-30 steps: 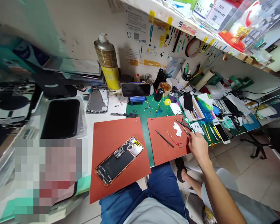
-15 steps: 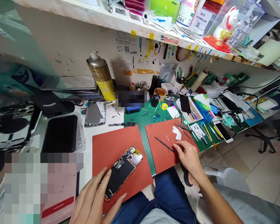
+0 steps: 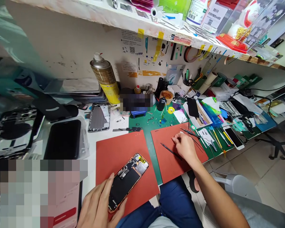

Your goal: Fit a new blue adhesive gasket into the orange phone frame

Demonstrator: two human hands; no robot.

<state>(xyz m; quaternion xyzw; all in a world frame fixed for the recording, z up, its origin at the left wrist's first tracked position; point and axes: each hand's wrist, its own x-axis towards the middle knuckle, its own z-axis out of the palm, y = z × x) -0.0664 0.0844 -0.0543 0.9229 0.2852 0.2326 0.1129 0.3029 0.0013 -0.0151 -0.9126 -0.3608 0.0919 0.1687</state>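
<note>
An opened phone (image 3: 127, 182), its dark battery and circuit parts showing, lies tilted on the left red mat (image 3: 109, 148). My left hand (image 3: 103, 199) is closed around its lower end, thumb on the near side and fingers on the far side. Over the right red mat (image 3: 166, 167), my right hand (image 3: 184, 145) has its fingertips pinched together. A tiny reddish bit shows at the fingertips; what they hold is mostly hidden. A thin black tool (image 3: 169, 149) lies just left of that hand, its lower end near the wrist. Behind the hand is a dark screwdriver (image 3: 191, 133).
A yellow spray can (image 3: 106, 79) stands by the wall. Farther left lie a black phone (image 3: 63, 139) and a metal phone frame (image 3: 99, 117). On the green mat's right side are several tools and a white phone (image 3: 233, 137). A cluttered shelf (image 3: 85, 15) overhangs the bench.
My right hand has moved up and slightly left across its mat, covering the white scrap and the small red item. My left hand has stayed at the phone. The view has shifted slightly.
</note>
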